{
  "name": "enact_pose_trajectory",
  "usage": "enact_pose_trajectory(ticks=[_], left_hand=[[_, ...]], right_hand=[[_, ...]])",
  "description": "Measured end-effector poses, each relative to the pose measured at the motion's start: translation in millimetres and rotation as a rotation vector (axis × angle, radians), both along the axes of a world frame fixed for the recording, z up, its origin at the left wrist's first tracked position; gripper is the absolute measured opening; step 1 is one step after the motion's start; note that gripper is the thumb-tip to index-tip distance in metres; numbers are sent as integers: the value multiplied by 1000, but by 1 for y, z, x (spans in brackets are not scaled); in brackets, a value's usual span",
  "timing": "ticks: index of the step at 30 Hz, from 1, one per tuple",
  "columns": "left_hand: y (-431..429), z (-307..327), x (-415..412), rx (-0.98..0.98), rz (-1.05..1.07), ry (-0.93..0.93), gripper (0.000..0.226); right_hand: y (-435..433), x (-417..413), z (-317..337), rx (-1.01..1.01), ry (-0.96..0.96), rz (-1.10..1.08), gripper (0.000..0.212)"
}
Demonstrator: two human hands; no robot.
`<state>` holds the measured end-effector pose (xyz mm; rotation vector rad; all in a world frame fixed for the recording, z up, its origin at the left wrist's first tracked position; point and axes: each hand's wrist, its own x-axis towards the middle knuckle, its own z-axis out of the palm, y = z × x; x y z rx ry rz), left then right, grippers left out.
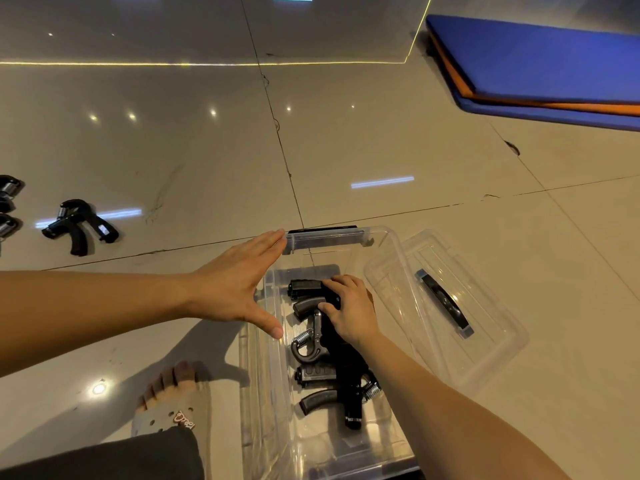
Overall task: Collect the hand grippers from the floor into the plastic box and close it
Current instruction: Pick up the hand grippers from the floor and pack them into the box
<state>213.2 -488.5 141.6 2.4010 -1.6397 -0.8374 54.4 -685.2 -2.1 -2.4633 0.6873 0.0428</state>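
The right grip, a bare hand, reaches down inside the clear plastic box. Its fingers and thumb are curled round a black hand gripper at the far end of the box. Nearer in the box lie at least 2 other grippers, black with steel springs, overlapping one another.

The left grip is spread flat and holds nothing, fingers straight and thumb wide. It sits over the box's far left rim, fingertips just beside the black latch.

The clear lid, with its black handle, lies just beside the box's right side.

Far left on the tiled floor lies 1 loose gripper. 2 edge grippers are cut off by the picture's left side.

Near left, a foot wears a pale sandal; the writing on its charm cannot be read. A blue and orange mat lies far right.
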Motion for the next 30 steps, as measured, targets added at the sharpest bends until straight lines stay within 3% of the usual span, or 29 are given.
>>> enact_pose_trajectory(ticks=[13,30], left_hand=[[-1,0,-1,-10,22,8,149],[-1,-3,0,-29,15,6,148]], right_hand=[[8,20,11,10,103,-138,51],[2,18,19,-49,215,53,55]])
